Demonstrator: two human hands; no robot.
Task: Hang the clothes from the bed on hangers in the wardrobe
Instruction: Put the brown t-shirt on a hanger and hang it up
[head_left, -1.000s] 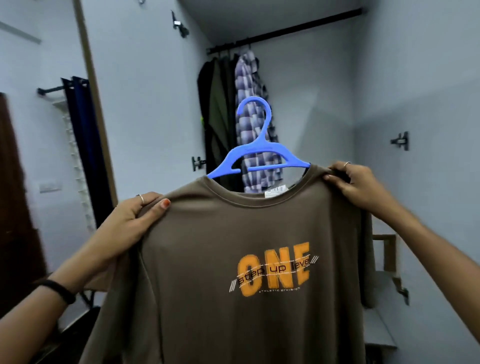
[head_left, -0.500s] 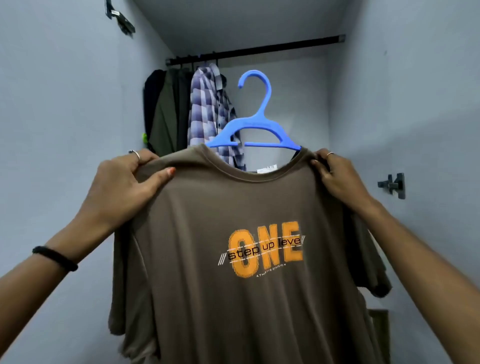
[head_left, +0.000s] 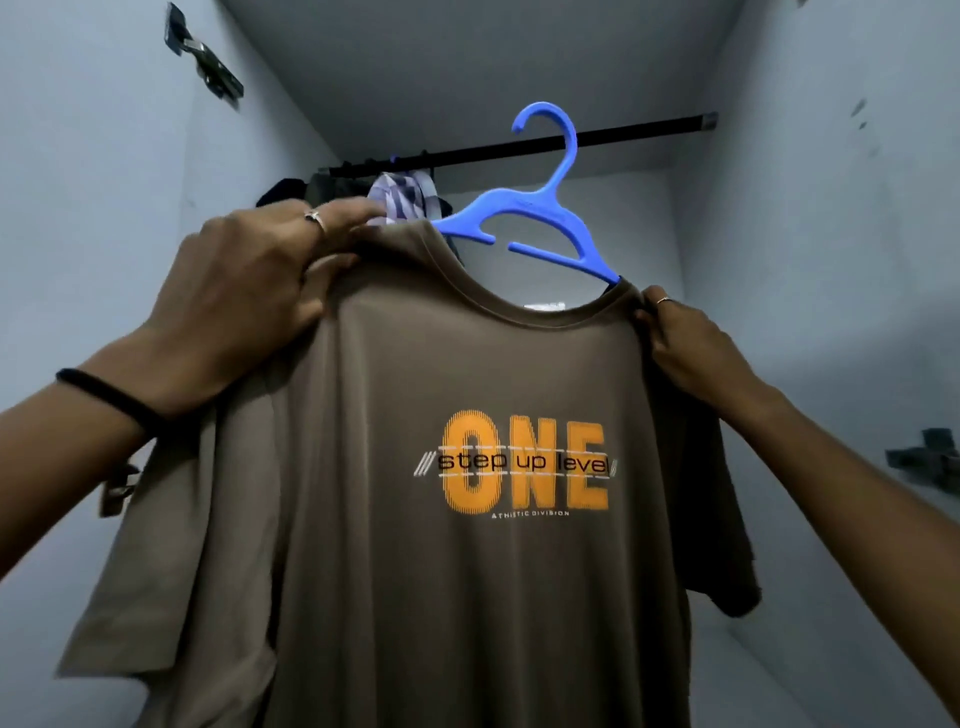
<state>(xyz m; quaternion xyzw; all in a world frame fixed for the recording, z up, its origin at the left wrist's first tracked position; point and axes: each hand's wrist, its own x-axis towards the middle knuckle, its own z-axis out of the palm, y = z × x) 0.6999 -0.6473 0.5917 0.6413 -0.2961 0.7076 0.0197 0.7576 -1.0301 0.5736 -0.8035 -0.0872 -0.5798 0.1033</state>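
Nearest to us, both forearms reach up and forward from the lower corners, a black band (head_left: 111, 397) round the left wrist. Our left hand (head_left: 244, 296) is raised higher than the right, its back toward us, fingers curled over the left shoulder of the brown T-shirt (head_left: 467, 597) and gripping the fabric — a ring shows on one finger. Our right hand (head_left: 691, 345) sits lower, pinching the shirt's right shoulder just beside the collar, thumb and fingers closed on the cloth.

The shirt hangs between our hands, front toward us, with the orange "ONE" print across the chest and the sleeves drooping at either side. It is on the blue hanger (head_left: 535, 213), which rises tilted out of the neckline, its right arm running down into the collar near our right hand.

Farther back, the hanger's hook stands up in front of the black wardrobe rail (head_left: 649, 130) — whether it touches the rail we cannot tell. At the rail's left end hang a checked shirt (head_left: 402, 195) and darker clothes (head_left: 301, 189), partly hidden behind our left hand.
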